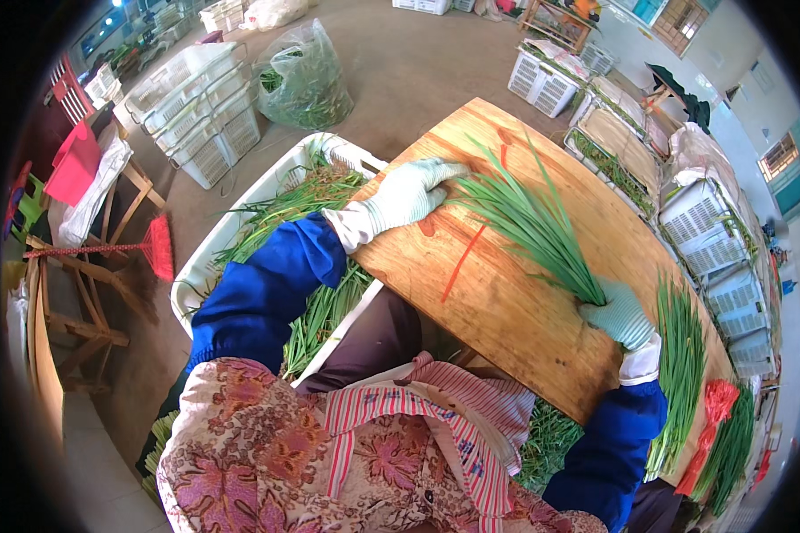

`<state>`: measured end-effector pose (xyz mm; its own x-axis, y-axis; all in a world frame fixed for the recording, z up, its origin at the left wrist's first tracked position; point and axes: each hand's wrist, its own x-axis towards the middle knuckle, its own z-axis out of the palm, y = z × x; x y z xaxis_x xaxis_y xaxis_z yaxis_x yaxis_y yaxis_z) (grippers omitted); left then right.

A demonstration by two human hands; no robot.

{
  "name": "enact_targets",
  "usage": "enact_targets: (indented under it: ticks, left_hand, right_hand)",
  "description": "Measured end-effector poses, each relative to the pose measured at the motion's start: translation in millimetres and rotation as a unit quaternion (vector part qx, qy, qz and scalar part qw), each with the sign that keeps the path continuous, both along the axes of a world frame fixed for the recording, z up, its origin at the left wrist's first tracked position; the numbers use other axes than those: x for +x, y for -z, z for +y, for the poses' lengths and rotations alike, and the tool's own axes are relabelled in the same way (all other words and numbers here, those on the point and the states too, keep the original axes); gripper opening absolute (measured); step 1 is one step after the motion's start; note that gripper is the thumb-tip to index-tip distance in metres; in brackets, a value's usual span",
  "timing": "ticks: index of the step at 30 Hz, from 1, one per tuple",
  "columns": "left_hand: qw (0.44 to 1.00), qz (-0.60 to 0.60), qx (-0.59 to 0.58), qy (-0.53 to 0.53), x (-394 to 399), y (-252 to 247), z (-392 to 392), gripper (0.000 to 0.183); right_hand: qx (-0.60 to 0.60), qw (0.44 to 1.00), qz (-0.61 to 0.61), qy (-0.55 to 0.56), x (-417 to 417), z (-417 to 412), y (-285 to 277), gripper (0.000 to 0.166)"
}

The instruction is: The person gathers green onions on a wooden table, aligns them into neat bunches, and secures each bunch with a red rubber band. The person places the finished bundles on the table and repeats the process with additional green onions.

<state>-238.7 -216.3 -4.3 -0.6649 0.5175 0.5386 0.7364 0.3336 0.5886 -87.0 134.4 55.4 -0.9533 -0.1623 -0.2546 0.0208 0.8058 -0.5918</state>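
My right hand [619, 313], in a pale striped glove, grips the lower ends of a bunch of long green leaves [540, 226], probably garlic chives, whose tips fan out over the wooden table [413, 260]. At the table's left end rests my gloved left hand [417, 193], palm down, near the leaf tips; whether anything lies under its fingers cannot be told. A pile of similar green stalks [680, 366] lies to the right of my right hand. Beyond it are a red plastic tie bundle [713, 406] and another dark green pile [730, 446].
A white plastic crate [200, 266] full of loose leaves stands at my left. Farther back are stacked white crates [220, 146] and a clear bag of greens [307, 86]. A red broom [159, 246] leans at the left. Filled crates [697, 226] line the right side.
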Motion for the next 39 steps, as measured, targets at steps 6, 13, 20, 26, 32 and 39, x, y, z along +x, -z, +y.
enact_targets:
  ticks: [6, 13, 20, 26, 32, 39]
  left_hand:
    - [0.993, 0.092, -0.076, -0.009, 13, -16, 13, 0.037]
    - [0.945, 0.208, -0.248, 0.038, -4, -25, 38, 0.049]
    - [0.853, 0.304, -0.394, 0.157, -24, -34, 63, 0.020]
    - [0.971, 0.197, -0.137, 0.010, -27, -18, 31, 0.014]
    - [0.950, -0.127, 0.268, -0.099, -69, -91, -37, 0.012]
    - [0.942, -0.057, 0.320, -0.082, -44, -136, -58, 0.012]
  right_hand:
    - [-0.068, 0.997, -0.012, 0.040, 4, -4, -6, 0.028]
    - [-0.173, 0.975, 0.051, 0.129, 16, 15, -22, 0.025]
    - [-0.176, 0.954, 0.122, 0.210, 31, 27, -38, 0.016]
    - [-0.078, 0.973, 0.128, 0.173, 35, 31, -35, 0.026]
    - [0.080, 0.987, 0.122, -0.067, 36, -39, -30, 0.025]
    - [0.338, 0.903, 0.230, -0.131, -59, -99, 3, 0.011]
